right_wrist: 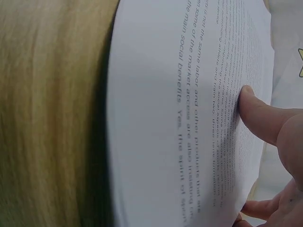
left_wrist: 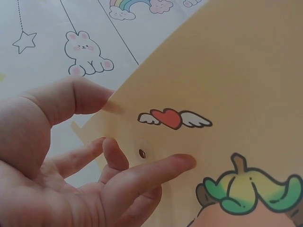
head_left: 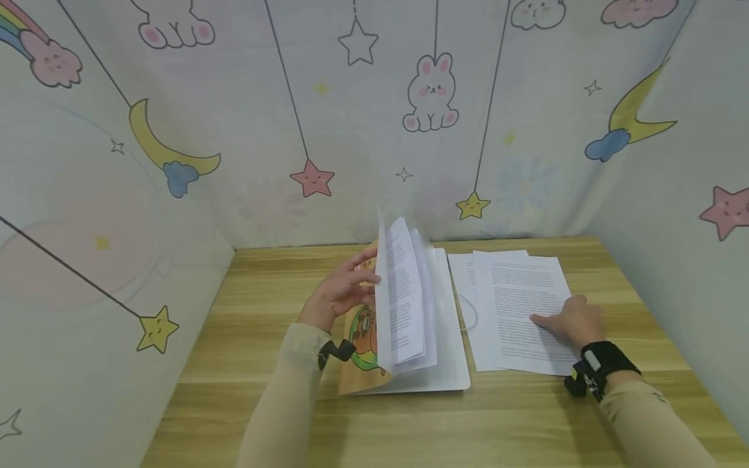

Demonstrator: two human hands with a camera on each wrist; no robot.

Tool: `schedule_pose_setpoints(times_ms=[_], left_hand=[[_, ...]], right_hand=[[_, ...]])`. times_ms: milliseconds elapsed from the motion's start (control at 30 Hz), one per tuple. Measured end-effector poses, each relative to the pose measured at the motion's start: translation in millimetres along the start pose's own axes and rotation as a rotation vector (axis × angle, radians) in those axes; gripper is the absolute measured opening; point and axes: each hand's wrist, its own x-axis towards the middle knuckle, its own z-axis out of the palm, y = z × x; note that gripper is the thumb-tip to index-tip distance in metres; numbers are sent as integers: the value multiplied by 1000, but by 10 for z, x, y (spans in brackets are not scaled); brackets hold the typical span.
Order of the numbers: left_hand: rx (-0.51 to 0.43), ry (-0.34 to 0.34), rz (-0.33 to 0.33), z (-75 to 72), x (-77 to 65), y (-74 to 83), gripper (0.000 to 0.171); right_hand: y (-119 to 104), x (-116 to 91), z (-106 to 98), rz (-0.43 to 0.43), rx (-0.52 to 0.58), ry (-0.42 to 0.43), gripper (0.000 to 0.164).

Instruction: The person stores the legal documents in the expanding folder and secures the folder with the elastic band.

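left of centre, the left hand [head_left: 342, 292] spreads loosely, fingers touching the tan cover [left_wrist: 241, 85] of the open folder [head_left: 453, 344], mid-frame, its sheets [head_left: 405, 292] fanned upright! over at right, the right hand [head_left: 580, 323] lays its thumb on printed pages [head_left: 521, 292]; whether its other fingers grip, i can't tell.

The printed sheet [right_wrist: 147, 123] right of the folder [head_left: 453, 364] reads "the main social benefits" and "labor and other products". Print on pages [head_left: 405, 292] inside the folder is illegible.
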Motion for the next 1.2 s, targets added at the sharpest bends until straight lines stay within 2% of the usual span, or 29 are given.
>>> schedule_pose_setpoints(times_ms=[200, 567, 1200], left_hand=[[-1, -9, 7, -2, -18, 13, 75], [2, -32, 11, -19, -28, 14, 73], [2, -14, 11, -23, -36, 14, 75]], right_hand=[[-24, -8, -4, 5, 10, 15, 106], [-31, 1, -3, 50, 28, -8, 109], [-68, -13, -55, 49, 67, -16, 110]])
